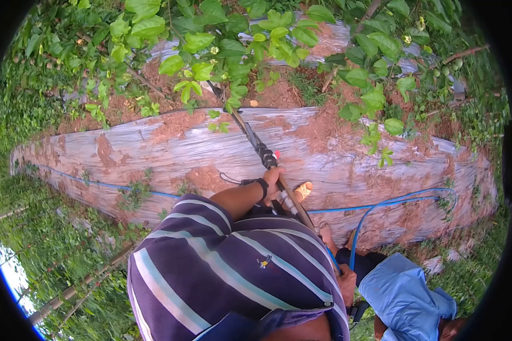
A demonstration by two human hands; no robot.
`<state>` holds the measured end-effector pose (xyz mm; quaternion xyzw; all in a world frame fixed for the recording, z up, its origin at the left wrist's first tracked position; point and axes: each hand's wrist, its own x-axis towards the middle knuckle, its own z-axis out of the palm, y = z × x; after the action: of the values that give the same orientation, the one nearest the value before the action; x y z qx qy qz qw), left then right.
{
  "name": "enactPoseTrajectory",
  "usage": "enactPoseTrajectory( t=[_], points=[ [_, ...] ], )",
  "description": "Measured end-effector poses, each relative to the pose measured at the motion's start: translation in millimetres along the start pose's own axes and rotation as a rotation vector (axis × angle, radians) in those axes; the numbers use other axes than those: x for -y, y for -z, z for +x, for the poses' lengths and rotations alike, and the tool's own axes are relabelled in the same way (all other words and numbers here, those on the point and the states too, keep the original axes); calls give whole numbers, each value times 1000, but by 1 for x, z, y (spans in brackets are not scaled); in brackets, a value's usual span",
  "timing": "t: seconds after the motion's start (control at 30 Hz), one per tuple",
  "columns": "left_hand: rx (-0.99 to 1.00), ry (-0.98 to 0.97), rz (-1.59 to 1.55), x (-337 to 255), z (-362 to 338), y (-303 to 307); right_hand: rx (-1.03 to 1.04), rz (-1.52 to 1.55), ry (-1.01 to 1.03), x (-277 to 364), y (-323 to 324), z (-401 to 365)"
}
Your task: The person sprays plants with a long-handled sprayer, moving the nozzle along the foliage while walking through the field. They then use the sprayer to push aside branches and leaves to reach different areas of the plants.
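Note:
A long dark pole slants from the leaves at the upper middle down past the striped shirt. My left hand, with a black band on its wrist, is closed round the pole just below a black fitting with a red part. Lower right, beside the shirt's edge, my right hand has its fingers wrapped round the blue hose, where the pole's lower end is partly hidden. From there the hose loops out to the right over the plastic-covered bed.
Silvery plastic sheeting with reddish soil crosses the view. Leafy vines hang above. A sandalled foot stands near the pole. Another person in light blue is close at the lower right. Wooden poles and plants lie lower left.

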<state>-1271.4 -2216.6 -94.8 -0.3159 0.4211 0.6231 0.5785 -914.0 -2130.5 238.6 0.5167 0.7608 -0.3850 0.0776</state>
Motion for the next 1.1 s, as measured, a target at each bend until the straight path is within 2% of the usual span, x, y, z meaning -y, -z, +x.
enactPoseTrajectory(
  t=[0.17, 0.23, 0.3, 0.53, 0.67, 0.97, 1.1],
  points=[
    [-1, 5, -11, 1, -2, -2, -60, -63, 47, -16, -8, -1],
    [-1, 5, -19, -1, -7, -3, -46, -85, 23, -23, -11, -2],
    [104, 39, -47, -1, -8, -1, -30, -110, 2, -27, -11, -3],
    [112, 86, -16, 3, 1, 4, -17, -168, 44, -31, -16, -4],
    [146, 84, -9, 7, 10, 10, -91, -185, 92, -1, -10, -6],
    [100, 54, 25, 14, 16, 20, -3, -30, -47, 8, -5, -7],
    [124, 36, 31, 17, 14, 19, 58, 90, -82, -22, -12, -4]
  ],
)
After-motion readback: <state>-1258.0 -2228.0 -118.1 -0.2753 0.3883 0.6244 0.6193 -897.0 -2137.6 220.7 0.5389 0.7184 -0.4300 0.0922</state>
